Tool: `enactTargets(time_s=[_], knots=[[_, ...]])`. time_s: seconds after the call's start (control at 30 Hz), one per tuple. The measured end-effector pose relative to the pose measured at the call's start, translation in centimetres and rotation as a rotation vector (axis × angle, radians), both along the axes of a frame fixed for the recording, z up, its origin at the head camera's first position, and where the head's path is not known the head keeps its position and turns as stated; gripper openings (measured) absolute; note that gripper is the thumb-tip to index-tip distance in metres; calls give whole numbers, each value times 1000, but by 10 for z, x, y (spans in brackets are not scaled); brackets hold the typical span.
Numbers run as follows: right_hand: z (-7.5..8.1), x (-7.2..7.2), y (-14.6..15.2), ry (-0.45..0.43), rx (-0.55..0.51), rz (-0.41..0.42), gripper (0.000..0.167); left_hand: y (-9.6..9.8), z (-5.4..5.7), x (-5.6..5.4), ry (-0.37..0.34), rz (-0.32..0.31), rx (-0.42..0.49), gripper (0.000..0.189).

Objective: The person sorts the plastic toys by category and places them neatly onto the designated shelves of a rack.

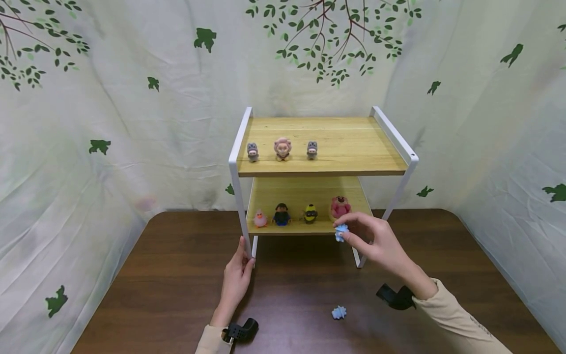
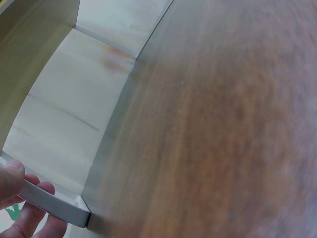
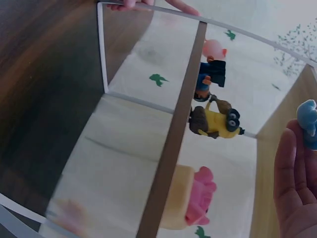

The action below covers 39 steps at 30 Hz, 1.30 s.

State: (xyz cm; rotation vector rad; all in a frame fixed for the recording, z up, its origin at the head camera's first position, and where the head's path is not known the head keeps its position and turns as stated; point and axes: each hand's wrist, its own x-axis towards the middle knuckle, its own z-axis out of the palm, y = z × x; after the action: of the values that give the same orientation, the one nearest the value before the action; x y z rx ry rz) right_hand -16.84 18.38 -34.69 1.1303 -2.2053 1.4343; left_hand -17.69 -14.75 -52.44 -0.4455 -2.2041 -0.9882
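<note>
My right hand (image 1: 383,242) pinches a small light-blue figurine (image 1: 340,233) between thumb and fingertips, close to the front right of the lower shelf (image 1: 305,189). Behind it, a pink bear figurine (image 1: 340,206) stands on that shelf and is partly covered by the fingers. My left hand (image 1: 236,281) holds the white front left leg (image 1: 239,204) of the two-tier rack; in the left wrist view the thumb and fingers wrap round the white bar (image 2: 59,206). A second light-blue figurine (image 1: 339,312) lies on the table in front of the rack.
Along the lower shelf stand a pink chick (image 1: 260,219), a dark-haired figure (image 1: 281,215) and a yellow goggled figure (image 1: 310,214). Two grey figurines flank a pink curly-maned figurine (image 1: 282,149) on the upper shelf (image 1: 353,142). A leaf-patterned curtain (image 1: 177,108) surrounds the brown table (image 1: 177,275).
</note>
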Motion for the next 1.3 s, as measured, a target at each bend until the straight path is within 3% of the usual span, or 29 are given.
enactTargets(time_s=[0.83, 1.3], knots=[[31, 0, 0, 77, -86, 34, 28, 1, 2, 0, -39, -7, 33, 99], [47, -1, -1, 45, -91, -2, 27, 1, 1, 1, -34, -6, 32, 94]])
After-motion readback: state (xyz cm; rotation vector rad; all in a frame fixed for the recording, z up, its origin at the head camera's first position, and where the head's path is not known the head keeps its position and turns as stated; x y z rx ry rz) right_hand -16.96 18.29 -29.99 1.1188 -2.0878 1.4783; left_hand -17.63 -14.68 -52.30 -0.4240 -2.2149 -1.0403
